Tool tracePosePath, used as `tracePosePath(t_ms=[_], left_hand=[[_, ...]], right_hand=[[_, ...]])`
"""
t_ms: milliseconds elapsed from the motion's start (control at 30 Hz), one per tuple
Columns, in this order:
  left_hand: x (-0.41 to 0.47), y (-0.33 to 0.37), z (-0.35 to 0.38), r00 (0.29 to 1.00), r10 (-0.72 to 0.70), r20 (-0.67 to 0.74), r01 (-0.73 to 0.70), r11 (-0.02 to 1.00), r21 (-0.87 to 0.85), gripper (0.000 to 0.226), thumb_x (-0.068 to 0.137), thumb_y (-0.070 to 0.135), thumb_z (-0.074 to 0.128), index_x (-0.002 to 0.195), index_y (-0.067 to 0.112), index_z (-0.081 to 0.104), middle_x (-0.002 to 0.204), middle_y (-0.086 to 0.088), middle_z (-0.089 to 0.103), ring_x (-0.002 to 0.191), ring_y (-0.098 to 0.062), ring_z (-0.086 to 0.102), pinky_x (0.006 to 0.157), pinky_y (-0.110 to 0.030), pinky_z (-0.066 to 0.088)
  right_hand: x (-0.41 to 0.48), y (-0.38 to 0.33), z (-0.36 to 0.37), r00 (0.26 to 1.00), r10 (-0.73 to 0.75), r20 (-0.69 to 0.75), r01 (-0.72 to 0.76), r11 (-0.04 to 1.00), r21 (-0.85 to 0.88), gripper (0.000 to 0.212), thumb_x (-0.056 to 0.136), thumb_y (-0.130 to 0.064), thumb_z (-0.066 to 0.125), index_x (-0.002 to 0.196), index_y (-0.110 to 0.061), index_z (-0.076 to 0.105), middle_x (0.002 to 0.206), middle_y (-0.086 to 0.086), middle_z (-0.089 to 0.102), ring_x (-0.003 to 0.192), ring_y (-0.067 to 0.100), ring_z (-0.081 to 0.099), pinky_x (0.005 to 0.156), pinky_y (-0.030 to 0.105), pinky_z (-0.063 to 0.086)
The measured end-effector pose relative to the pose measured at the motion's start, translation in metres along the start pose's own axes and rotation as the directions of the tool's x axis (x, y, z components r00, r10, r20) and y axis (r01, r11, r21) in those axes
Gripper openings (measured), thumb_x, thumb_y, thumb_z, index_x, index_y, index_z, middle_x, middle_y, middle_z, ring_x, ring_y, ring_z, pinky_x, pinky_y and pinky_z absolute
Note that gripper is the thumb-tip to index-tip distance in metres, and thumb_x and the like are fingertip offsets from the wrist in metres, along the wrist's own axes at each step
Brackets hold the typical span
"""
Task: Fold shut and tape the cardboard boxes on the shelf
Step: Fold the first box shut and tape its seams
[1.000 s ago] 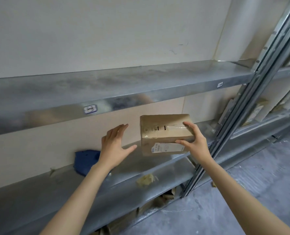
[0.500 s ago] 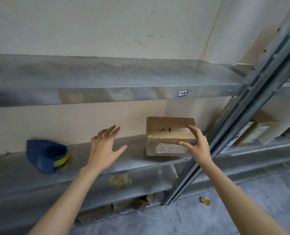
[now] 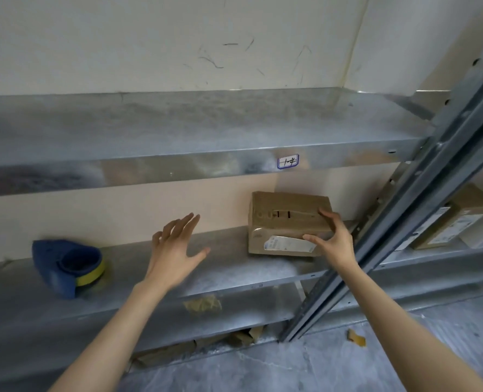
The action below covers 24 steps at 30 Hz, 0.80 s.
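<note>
- The box (image 3: pixel 288 219) sits on the middle shelf (image 3: pixel 229 267), close to the back wall and just left of the post (image 3: pixel 424 199). Its flaps lie flat and a shiny strip runs along the top, so we judge it folded and taped.
- Our right hand (image 3: pixel 332 241) grips the box's right end, fingers curled over the top edge and thumb on the front face beside the label (image 3: pixel 288 244). That hold suits steadying the box or sliding it along the shelf.
- Our left hand (image 3: pixel 175 250) is spread wide and holds nothing. It hovers over the shelf left of the box, apart from it, placed, we think, to take the other end or reach for tape.
- The blue dispenser (image 3: pixel 67 267) lies well to the left on the same shelf, its yellow roll showing, handy for the next box.
- More boxes (image 3: pixel 458 222) stand past the post; we cannot tell whether they are taped.
</note>
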State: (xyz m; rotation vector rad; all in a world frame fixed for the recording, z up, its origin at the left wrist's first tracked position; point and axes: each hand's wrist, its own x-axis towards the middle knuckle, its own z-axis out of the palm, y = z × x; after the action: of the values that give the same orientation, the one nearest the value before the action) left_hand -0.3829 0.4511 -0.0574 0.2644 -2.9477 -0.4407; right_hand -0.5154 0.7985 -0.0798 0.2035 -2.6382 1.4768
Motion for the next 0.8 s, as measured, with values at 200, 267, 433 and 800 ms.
tracePosePath(t_ms=[200,267,433,800], left_hand=[[0.007,0.005,0.009,1.000,-0.012,0.023,0.012,1.000,-0.023,0.086,0.090,0.061,0.055,0.158,0.033,0.011,0.163,0.008,0.021,0.146,-0.019,0.024,0.113,-0.047,0.022],[0.007,0.007,0.010,0.999,-0.016,0.031,0.017,1.000,-0.026,0.086,0.090,0.061,0.054,0.158,0.033,0.010,0.163,0.008,0.021,0.146,-0.019,0.023,0.113,-0.047,0.022],[0.005,0.010,0.011,0.999,-0.022,0.035,0.023,1.000,-0.021,0.081,0.092,0.061,0.052,0.158,0.030,0.017,0.164,0.008,0.020,0.148,-0.018,0.022,0.115,-0.046,0.021],[-0.014,0.006,-0.012,0.997,-0.057,-0.048,0.058,0.998,0.024,0.075,0.092,0.060,0.052,0.155,0.026,0.028,0.162,0.005,0.026,0.145,-0.023,0.030,0.111,-0.045,0.025]], right_hand=[[0.009,0.008,-0.003,0.992,-0.022,0.125,0.027,0.999,-0.035,0.071,0.069,-0.025,0.087,0.127,-0.029,0.046,0.130,-0.008,0.053,0.121,0.011,0.049,0.101,0.033,0.041],[0.010,0.010,-0.003,0.990,-0.027,0.137,0.034,0.998,-0.053,0.071,0.071,-0.025,0.086,0.130,-0.027,0.045,0.133,-0.005,0.051,0.122,0.014,0.049,0.100,0.033,0.041],[0.014,0.009,-0.004,0.986,-0.053,0.158,0.075,0.987,-0.139,0.074,0.074,-0.031,0.083,0.137,-0.023,0.044,0.147,0.002,0.035,0.129,0.021,0.045,0.103,0.030,0.038],[0.009,-0.046,-0.004,0.962,-0.243,0.125,0.271,0.905,-0.328,0.051,0.090,-0.056,0.056,0.135,-0.032,0.048,0.143,-0.005,0.043,0.131,0.023,0.040,0.095,0.036,0.043]])
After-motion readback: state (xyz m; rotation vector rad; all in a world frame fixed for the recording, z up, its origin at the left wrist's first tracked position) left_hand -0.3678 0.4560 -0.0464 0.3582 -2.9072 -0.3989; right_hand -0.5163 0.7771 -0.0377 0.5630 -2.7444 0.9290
